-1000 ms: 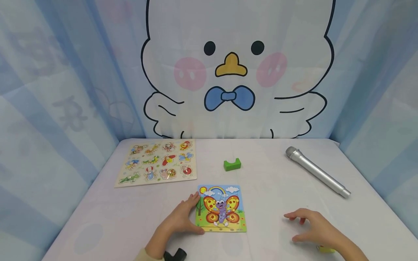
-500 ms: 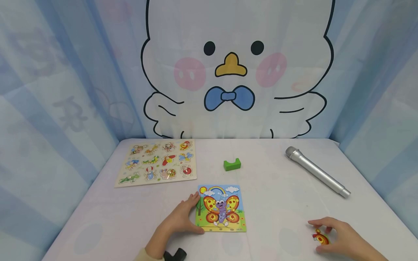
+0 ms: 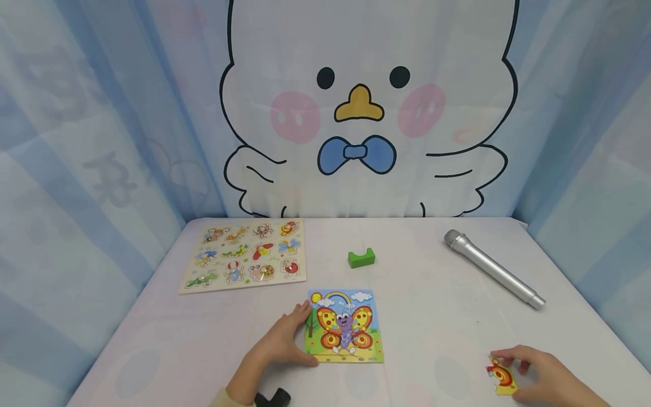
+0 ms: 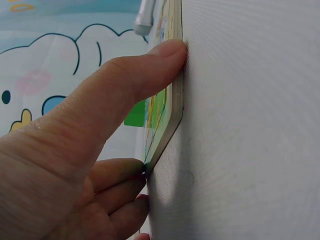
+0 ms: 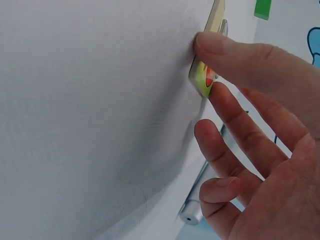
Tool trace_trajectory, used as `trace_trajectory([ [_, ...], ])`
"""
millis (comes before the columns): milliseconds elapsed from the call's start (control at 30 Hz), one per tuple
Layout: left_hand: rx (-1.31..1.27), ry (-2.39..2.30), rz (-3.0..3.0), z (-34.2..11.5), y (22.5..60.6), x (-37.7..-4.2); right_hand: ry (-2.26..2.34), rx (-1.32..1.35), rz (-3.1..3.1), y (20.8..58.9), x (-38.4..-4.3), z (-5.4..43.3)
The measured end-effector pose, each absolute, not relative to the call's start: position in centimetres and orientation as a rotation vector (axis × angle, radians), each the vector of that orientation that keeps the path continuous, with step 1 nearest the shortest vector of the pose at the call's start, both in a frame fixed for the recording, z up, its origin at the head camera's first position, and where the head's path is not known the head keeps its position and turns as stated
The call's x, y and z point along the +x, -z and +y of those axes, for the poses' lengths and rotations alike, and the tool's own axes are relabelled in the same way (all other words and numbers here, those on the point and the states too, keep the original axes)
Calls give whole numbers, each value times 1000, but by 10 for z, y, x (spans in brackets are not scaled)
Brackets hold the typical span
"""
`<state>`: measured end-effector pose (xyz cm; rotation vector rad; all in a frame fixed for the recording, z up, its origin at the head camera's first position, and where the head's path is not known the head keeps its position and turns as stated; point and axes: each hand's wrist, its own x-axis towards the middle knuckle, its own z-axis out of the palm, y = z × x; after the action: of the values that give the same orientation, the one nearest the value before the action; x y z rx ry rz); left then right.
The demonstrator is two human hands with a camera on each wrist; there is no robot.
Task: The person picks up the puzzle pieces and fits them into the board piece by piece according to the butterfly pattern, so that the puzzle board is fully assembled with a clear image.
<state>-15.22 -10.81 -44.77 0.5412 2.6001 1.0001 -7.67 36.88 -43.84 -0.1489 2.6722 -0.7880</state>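
Note:
A square butterfly puzzle board lies flat at the table's front middle. My left hand holds it by its left side. In the left wrist view the thumb presses the near edge of the butterfly puzzle board, and the fingertips touch its left corner. At the front right, my right hand pinches a small puzzle piece printed with a red, orange and yellow swirl. The right wrist view shows the thumb on the near edge of the puzzle piece; the other fingers are loosely bent. Most of its printed face is hidden there.
A wooden insect puzzle board lies at the back left. Behind the butterfly board sits a green notched block. A silver microphone lies at the back right. Near my left wrist is a black object. Curtains surround the table.
My right hand has moved back to the right and slightly nearer, and it has taken hold of the puzzle piece that lay under its wrist. My left hand stays on the butterfly board.

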Motion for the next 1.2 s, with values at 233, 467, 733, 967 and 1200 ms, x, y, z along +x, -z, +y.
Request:
trace_trajectory([
  [233,554,-1003,2604,-108,447,-152,810,-215,2687,439,-75,368],
  [467,548,-1009,2597,-108,447,-152,824,-228,2729,440,-74,363],
  [733,539,-1004,2586,-108,448,-152,753,-294,2811,438,-80,347],
  [967,531,-995,2595,-108,446,-152,763,-532,2875,427,-88,324],
  [1200,539,-1000,2597,-108,448,-152,817,-663,2838,416,-100,295],
])
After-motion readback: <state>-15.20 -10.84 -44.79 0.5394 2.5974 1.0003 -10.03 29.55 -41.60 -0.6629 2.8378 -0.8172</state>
